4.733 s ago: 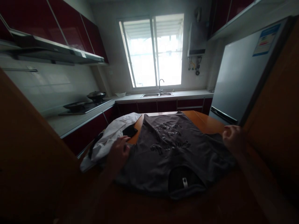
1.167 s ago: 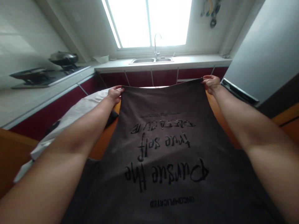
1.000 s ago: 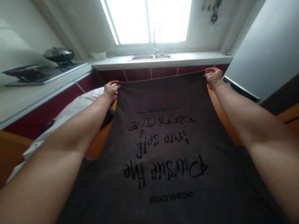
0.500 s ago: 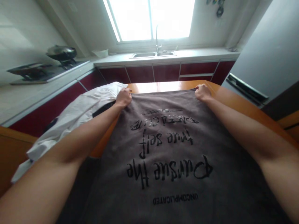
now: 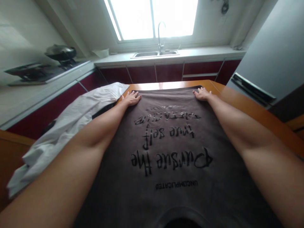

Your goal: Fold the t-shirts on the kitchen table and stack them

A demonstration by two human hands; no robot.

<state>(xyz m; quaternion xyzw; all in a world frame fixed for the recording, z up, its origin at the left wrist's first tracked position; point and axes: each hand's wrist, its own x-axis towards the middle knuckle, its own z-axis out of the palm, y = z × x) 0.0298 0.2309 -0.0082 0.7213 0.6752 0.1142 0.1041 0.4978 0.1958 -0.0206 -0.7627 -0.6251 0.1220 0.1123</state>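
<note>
A dark grey shirt (image 5: 166, 142) lies spread over the wooden table (image 5: 228, 98), its printed words upside down and its neckline at the bottom edge of the view. My left hand (image 5: 132, 98) rests flat with fingers apart on the shirt's far left corner. On the far right corner lies my right hand (image 5: 202, 94), fingers also spread. Neither hand grips the cloth. The shirt's far hem runs between the two hands near the table's far edge.
White clothing (image 5: 71, 117) hangs over the left side, beside my left arm. Beyond the table are a counter with a sink (image 5: 155, 54), a stove (image 5: 47, 71) with a pot at left, and a fridge (image 5: 268, 57) at right.
Both hands have let go of the hem corners and opened flat onto the shirt. The shirt lies lower and smoother, and its neckline has come into view at the bottom.
</note>
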